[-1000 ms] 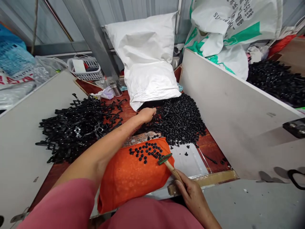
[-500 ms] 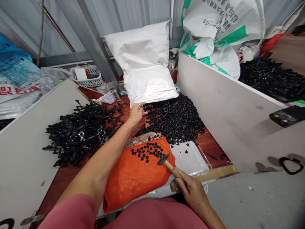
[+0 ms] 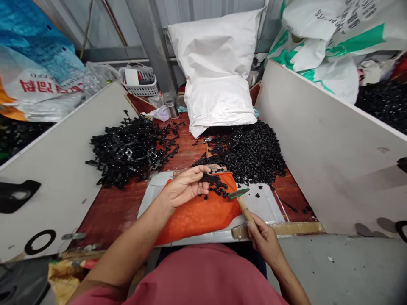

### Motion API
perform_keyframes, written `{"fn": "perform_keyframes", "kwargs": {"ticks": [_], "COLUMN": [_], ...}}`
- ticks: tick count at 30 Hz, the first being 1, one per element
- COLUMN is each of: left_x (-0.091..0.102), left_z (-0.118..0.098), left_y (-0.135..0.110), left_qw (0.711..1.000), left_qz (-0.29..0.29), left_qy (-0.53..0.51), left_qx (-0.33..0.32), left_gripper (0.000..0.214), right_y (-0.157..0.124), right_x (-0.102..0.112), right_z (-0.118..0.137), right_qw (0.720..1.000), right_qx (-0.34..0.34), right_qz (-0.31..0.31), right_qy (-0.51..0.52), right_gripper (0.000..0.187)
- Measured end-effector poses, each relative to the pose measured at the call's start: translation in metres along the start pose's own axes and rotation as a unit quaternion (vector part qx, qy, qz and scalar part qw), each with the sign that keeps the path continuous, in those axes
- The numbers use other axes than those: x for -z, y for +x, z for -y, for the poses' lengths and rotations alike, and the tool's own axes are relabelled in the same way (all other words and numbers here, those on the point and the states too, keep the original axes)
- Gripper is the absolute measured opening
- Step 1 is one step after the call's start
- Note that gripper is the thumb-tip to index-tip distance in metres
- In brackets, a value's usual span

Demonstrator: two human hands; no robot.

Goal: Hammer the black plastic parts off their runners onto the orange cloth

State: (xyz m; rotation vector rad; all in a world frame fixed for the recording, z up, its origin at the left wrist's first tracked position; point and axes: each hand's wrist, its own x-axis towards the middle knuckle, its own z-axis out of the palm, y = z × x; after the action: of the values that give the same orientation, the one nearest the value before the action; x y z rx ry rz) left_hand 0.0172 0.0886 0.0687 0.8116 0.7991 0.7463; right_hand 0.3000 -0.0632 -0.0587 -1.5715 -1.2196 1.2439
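Observation:
My left hand [image 3: 184, 188] is closed on a black plastic piece [image 3: 210, 178] and holds it over the orange cloth pad [image 3: 203, 212]. Several small black caps [image 3: 219, 190] lie on the pad just right of that piece. My right hand [image 3: 265, 241] grips the wooden handle of a small hammer [image 3: 243, 202], whose green head rests at the pad's right edge. Behind the pad is a heap of small black caps [image 3: 251, 154]. A pile of black plastic frames [image 3: 130, 148] lies to the left on the red-brown table [image 3: 114, 207].
White boards [image 3: 321, 144] wall the table on the right and left [image 3: 54, 169]. A white sack [image 3: 219, 84] lies at the back, with a small basket [image 3: 140, 80] and a metal cup [image 3: 173, 110] beside it. More sacks and black parts [image 3: 388, 101] sit beyond the right board.
My left hand has pulled back from the heap of black caps near the sack to the orange pad, now holding a black piece. The view has shifted left. The hammer stays by the pad.

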Motion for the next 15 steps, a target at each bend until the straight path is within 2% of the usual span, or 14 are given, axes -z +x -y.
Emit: {"fn": "perform_keyframes", "kwargs": {"ticks": [2, 4, 7, 9, 12, 13, 15], "left_x": [0.003, 0.009, 0.026, 0.040, 0.065, 0.073, 0.087], "left_z": [0.014, 0.025, 0.038, 0.046, 0.051, 0.050, 0.045], "left_y": [-0.014, -0.032, -0.066, -0.089, -0.112, -0.117, -0.123], "left_qw": [0.999, 0.991, 0.944, 0.904, 0.860, 0.849, 0.824], "left_qz": [-0.022, -0.068, -0.114, -0.086, -0.049, -0.066, -0.144], "left_qy": [0.027, 0.081, 0.254, 0.382, 0.499, 0.518, 0.542], "left_qx": [-0.019, -0.078, -0.178, -0.168, -0.089, -0.076, -0.083], "left_gripper": [0.028, 0.029, 0.023, 0.024, 0.048, 0.051, 0.048], "right_y": [0.000, 0.000, 0.001, 0.002, 0.002, 0.002, 0.002], "right_x": [0.001, 0.001, 0.002, 0.002, 0.004, 0.004, 0.005], "right_z": [-0.001, 0.001, 0.005, 0.008, 0.010, 0.011, 0.011], "right_qw": [0.999, 0.999, 0.999, 0.999, 0.999, 0.999, 0.999], "right_qx": [-0.021, -0.031, -0.037, -0.041, -0.041, -0.040, -0.039], "right_qz": [0.016, 0.024, 0.025, 0.024, 0.024, 0.025, 0.025], "right_qy": [0.024, 0.029, 0.020, 0.013, -0.002, -0.008, -0.017], "right_gripper": [0.063, 0.066, 0.070, 0.071, 0.068, 0.066, 0.063]}}
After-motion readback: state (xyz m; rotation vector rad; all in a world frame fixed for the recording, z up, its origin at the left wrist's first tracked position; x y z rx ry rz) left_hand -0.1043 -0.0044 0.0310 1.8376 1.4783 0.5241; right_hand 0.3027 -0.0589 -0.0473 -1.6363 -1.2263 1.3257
